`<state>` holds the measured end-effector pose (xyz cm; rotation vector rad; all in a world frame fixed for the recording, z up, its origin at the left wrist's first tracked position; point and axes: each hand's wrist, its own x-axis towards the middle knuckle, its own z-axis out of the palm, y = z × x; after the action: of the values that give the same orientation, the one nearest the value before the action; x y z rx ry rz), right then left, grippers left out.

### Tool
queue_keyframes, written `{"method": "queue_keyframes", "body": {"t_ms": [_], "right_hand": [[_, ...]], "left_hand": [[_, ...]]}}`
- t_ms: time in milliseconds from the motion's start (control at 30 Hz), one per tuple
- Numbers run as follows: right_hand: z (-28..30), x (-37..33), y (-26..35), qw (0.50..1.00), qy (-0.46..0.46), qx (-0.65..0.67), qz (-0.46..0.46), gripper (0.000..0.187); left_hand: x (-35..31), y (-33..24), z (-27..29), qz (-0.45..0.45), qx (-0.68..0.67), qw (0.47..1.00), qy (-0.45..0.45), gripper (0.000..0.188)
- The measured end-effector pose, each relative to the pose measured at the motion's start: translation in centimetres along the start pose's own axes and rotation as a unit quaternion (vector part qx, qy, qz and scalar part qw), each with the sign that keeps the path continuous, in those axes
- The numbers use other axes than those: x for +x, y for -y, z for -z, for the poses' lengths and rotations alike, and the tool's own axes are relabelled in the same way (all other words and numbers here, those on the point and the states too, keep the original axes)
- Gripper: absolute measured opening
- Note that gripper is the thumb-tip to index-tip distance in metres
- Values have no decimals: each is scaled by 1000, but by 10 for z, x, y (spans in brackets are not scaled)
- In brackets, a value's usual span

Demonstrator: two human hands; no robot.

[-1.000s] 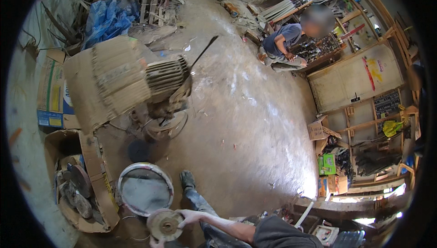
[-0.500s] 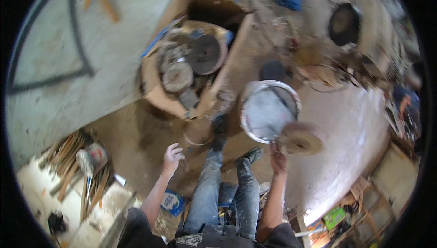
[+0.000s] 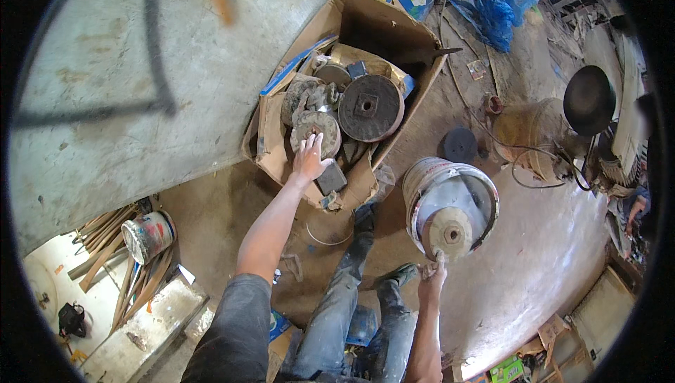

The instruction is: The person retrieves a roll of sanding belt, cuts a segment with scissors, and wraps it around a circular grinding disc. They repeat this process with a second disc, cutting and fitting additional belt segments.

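Observation:
My left hand (image 3: 310, 161) reaches into an open cardboard box (image 3: 273, 130), its fingers outstretched over a small pale wheel (image 3: 327, 124). Whether the fingertips press on it is hard to tell. Beside that wheel lies a larger dark grinding wheel (image 3: 385, 121) with a hole at its centre. My right hand (image 3: 432, 279) pinches the lower edge of a pale round grinding wheel (image 3: 437, 227) with a dark-rimmed centre hole. This wheel is over the near side of a white bucket (image 3: 415, 180) of milky liquid, covering part of its mouth.
A black round disc (image 3: 460, 145) lies behind the bucket, with a dirty drum (image 3: 527, 126) and a cable farther right. Blue plastic (image 3: 500, 0) lies at the back. Wooden strips (image 3: 105, 242) and a paint-stained pail (image 3: 149, 235) are at left, below a pale slab (image 3: 84, 102).
My left hand has moved from over the floor forward into the box. The wheel in my right hand has shifted from the bucket's right side to over its near rim.

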<state>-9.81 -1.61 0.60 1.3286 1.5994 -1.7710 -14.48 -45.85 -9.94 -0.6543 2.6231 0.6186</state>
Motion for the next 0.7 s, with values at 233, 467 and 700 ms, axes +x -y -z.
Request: {"method": "queue_keyframes", "body": {"t_ms": [233,467,700], "right_hand": [[-23,-21,19,910,-84,-240,329,41],[-57,-77,54,952,26,-160,260,56],[-47,-167,65,847,322,-209,368,61]], "left_hand": [[16,-19,26,104,-20,994,-41,92],[-126,-80,70,77,-557,826,-37,85],[-285,-189,55,137,-697,703,15,63]]}}
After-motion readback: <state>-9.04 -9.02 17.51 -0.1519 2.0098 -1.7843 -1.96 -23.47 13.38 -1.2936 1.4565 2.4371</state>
